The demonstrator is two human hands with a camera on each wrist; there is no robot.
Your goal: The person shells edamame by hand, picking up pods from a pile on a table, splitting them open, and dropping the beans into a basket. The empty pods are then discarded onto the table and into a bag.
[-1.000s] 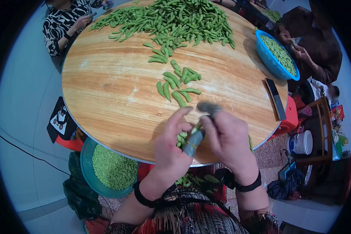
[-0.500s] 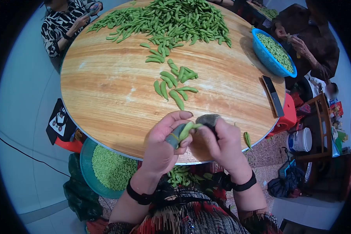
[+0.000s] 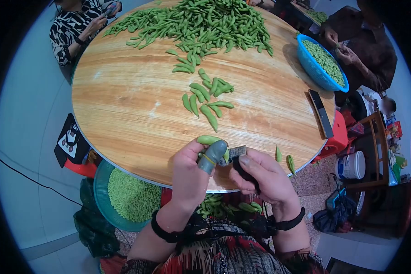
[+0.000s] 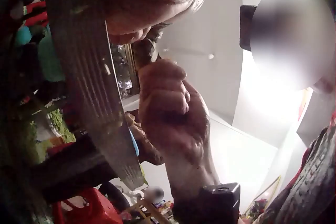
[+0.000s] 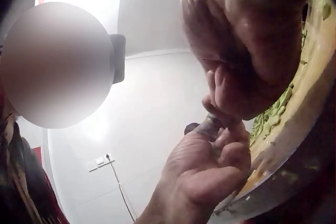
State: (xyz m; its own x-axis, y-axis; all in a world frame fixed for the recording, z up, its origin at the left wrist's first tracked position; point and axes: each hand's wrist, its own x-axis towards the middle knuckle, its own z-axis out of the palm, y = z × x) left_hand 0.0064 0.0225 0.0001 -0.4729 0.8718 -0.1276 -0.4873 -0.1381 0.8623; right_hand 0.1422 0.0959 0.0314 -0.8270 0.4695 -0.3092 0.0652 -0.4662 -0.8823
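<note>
left hand [image 3: 190, 176] fingers pinch a curved green pod [image 3: 208, 139] at the near edge of the round wooden worktop [image 3: 123, 114]; right hand [image 3: 262, 176] curled, grip unclear.

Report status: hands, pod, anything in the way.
Left hand pinches green pod at table edge, grey sleeve on thumb. Right hand curled alongside, grip unclear. Loose pods ahead on table, nothing blocking.

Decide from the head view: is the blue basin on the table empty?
No, the blue basin holds a heap of shelled green beans.
</note>
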